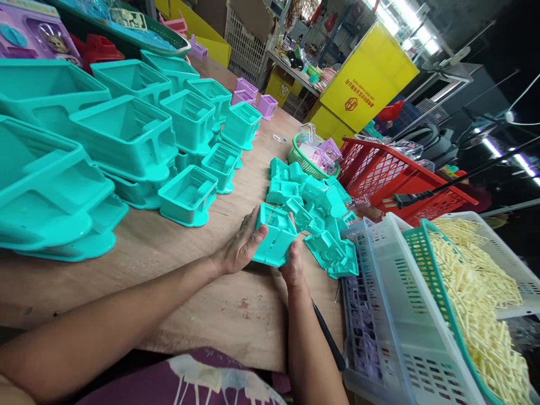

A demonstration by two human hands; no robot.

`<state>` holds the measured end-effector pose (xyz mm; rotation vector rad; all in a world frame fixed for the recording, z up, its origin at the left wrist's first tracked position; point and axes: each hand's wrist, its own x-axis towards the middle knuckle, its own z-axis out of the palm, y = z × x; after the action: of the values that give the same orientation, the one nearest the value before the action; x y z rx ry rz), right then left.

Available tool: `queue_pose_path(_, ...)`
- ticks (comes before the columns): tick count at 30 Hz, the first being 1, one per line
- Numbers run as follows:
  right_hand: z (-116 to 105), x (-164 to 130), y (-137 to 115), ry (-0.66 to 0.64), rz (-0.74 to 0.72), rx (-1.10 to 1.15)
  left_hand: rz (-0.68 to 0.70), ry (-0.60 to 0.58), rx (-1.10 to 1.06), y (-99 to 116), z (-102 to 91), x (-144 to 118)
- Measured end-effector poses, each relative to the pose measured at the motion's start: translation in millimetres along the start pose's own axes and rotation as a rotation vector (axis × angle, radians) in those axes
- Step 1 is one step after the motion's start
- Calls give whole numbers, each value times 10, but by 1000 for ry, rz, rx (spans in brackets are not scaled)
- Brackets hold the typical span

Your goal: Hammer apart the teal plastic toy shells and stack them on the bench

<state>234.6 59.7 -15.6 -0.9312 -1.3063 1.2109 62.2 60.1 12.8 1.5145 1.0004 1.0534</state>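
Note:
A turquoise plastic toy car body (273, 239) is held between both hands over the wooden table (236, 304). My left hand (241, 243) presses on its left side, with the thumb along the near face. On its right side, my right hand (294, 259) grips it with the thumb raised along the edge. Just beyond and to the right lies a loose pile of similar turquoise parts (316, 194). To the left, several turquoise car bodies (189, 191) stand in stacked rows, open side up.
A clear bin of purple parts (363, 320), white crates (415, 315) and a green basket (439, 281) of pale yellow sticks stand at right. Behind are a red crate (392, 177), a small green basket (307, 162), purple parts (266, 106) and a yellow box (367, 79).

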Motion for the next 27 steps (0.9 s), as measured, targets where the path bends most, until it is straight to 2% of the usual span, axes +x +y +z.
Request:
queue_pose_path(10,44,-6,6,52,-32,-51,45,48,82,-15,-22,29)
queue_pose_path(13,117,25,-14,62,-61,-60,76,166,201,-24,3,35)
queue_pose_path(16,162,65,-23,117,-76,-164,124,283,335,-37,59,26)
queue_pose_path(19,127,85,-20,175,-58,-241,172,249,443,-68,91,28)
queue_pose_path(21,65,83,-51,149,-14,-251,148,232,489,-88,64,47)
queue_pose_path(23,0,74,-139,100,3,-355,116,217,522,-93,-4,77)
queue_pose_path(25,-33,69,-284,100,-85,-564,134,146,569,-77,-86,101)
queue_pose_path(27,-12,78,-452,76,-250,-734,225,32,598,-50,-141,108)
